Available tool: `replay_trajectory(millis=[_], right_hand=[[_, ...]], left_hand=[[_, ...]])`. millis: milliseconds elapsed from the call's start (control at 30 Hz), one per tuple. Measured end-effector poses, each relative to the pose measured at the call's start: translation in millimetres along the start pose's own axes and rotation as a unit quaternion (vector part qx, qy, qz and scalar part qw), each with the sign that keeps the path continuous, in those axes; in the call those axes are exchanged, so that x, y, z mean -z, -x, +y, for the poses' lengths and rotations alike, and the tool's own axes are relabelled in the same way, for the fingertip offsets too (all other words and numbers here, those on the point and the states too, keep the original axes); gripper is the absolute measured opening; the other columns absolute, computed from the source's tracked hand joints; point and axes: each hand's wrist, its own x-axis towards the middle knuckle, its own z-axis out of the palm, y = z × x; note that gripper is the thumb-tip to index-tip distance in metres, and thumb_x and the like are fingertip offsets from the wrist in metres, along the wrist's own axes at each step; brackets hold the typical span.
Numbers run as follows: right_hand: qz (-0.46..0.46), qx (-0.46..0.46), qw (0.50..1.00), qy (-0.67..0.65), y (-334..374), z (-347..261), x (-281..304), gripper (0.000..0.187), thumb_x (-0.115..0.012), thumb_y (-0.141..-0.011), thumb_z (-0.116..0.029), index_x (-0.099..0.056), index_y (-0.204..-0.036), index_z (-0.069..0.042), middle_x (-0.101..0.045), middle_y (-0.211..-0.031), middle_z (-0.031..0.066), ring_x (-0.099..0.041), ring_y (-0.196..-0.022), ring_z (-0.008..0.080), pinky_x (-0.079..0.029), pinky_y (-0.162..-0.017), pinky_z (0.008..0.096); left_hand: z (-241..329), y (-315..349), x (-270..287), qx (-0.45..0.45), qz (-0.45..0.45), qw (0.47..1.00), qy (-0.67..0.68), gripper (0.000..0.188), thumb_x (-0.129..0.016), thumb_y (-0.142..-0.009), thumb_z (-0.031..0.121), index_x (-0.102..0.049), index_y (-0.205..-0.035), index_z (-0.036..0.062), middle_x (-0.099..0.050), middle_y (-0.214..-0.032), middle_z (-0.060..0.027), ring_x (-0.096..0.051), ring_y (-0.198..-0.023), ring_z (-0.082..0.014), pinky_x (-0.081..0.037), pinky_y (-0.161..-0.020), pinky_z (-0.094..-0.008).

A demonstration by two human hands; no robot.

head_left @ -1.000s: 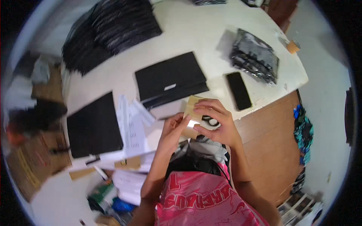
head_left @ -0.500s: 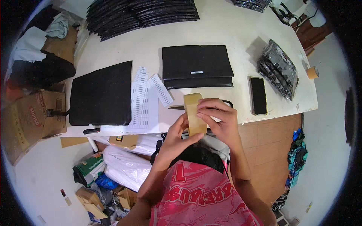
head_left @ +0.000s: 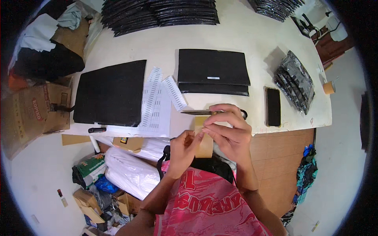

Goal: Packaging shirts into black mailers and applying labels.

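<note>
A wide roll of tan packing tape is held at the table's front edge, close to my body. My left hand is closed around its left side, with the thumb on the tape face. The fingers of my right hand pinch together at the tape's surface, meeting the left thumb; whether a loose end is between them cannot be made out. Just beyond lies a pair of scissors, partly covered by my right hand. Farther off rests a folded black pouch with a small white label.
On the left are a flat black sheet, printed label sheets and a black marker-like object. A phone and a plastic-wrapped black bundle lie right. Black packages are stacked at the back; a carton stands far left.
The tape roll has come lower and nearer my body. My right fingers have moved from its right edge onto its face, beside the left thumb. More of the scissors shows.
</note>
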Motion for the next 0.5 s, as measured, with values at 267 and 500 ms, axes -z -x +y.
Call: replay_trajectory(millis=[267, 500], right_hand=[[0.028, -0.027, 0.998, -0.04, -8, 12, -8, 0.014, -0.076, -0.069, 0.002, -0.072, -0.083, 0.0, -0.067, -0.091, 0.0065, -0.063, -0.093, 0.0258, -0.05, -0.077, 0.0338], [0.02, 0.0, 0.998, -0.056, -14, 1, -8, 0.014, -0.076, -0.069, 0.002, -0.073, -0.082, 0.002, -0.067, -0.091, 0.0081, -0.063, -0.092, 0.0262, -0.051, -0.077, 0.0336]], left_hand=[[5, -5, 11, -0.061, -0.074, 0.995, 0.005, 0.068, -0.076, -0.08, 0.008, -0.036, -0.135, 0.001, -0.068, -0.086, -0.0097, -0.065, -0.079, -0.0132, -0.051, -0.074, -0.0267], [29, -2, 2, -0.012, -0.057, 0.998, 0.021, 0.072, -0.076, -0.081, 0.007, -0.033, -0.138, 0.0033, -0.069, -0.088, -0.0116, -0.066, -0.08, -0.0125, -0.053, -0.07, -0.0258]])
